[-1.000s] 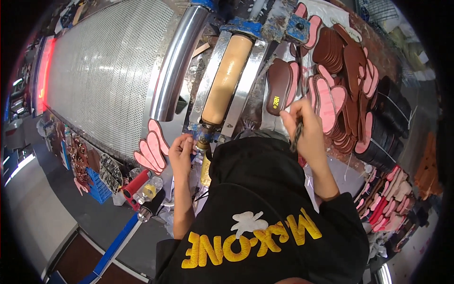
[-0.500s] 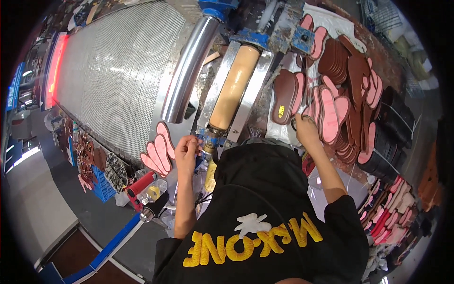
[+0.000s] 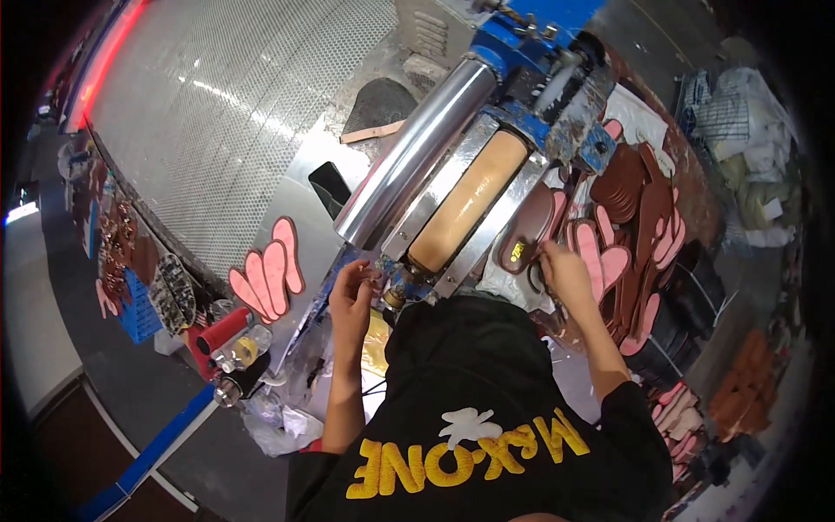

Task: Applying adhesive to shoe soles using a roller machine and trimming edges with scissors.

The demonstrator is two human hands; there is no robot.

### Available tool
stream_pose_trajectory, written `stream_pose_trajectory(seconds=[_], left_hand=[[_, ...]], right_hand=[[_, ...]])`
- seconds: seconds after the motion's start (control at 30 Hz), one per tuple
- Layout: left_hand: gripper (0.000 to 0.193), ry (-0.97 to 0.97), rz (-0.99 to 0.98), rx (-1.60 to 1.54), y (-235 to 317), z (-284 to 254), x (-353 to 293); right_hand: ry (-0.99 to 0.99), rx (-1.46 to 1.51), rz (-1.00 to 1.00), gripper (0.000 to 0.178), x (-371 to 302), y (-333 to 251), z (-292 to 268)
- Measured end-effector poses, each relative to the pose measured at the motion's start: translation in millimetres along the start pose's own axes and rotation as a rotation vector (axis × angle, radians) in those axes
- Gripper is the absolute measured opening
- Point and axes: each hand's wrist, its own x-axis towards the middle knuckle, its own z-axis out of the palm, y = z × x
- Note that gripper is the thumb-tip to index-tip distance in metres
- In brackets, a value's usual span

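My left hand (image 3: 351,294) hovers by the near corner of a roller machine, beside a brass fitting (image 3: 394,297); its fingers are loosely curled and apart, with nothing visible in them. My right hand (image 3: 567,277) is closed around a dark loop handle (image 3: 534,277) that looks like scissors; the blades are hidden. Its fingertips touch the near end of a stack of brown insoles (image 3: 522,230) with a yellow print. Pink-faced insoles (image 3: 591,261) lie just right of that hand. Between my hands and beyond them are a tan roller (image 3: 470,202) and a shiny steel roller (image 3: 422,152).
Several pink insoles (image 3: 265,277) lie fanned on the metal table at left, near a phone (image 3: 329,187). A perforated metal bed (image 3: 243,104) stretches behind. Brown insole piles (image 3: 619,187) and black tied stacks (image 3: 696,278) crowd the right. A red cylinder (image 3: 223,331) and bottle stand lower left.
The view has turned, so the machine and insoles sit differently in the picture. My right hand has come to the near end of the printed brown insole. My left hand stays by the machine's corner.
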Motion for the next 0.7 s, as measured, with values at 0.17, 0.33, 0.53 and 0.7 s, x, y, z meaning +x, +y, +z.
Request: stream_pose_trajectory(seconds=[0.17,0.33,0.53,0.7], left_hand=[[0.027,0.039,-0.075,0.016,5,3,6],[0.022,0.122,-0.095,-0.051,-2,7,3],[0.018,0.135,-0.171,-0.091,-17,1,-1],[0.018,0.119,-0.182,-0.062,-13,0,7]], right_hand=[[0.294,0.355,-0.465,0.019,78,-91,-116],[-0.027,0.039,-0.658,0.021,149,-121,-123],[-0.209,0.002,-0.715,0.020,173,-124,-118],[-0.276,-0.022,-0.680,0.009,177,-130,-125]])
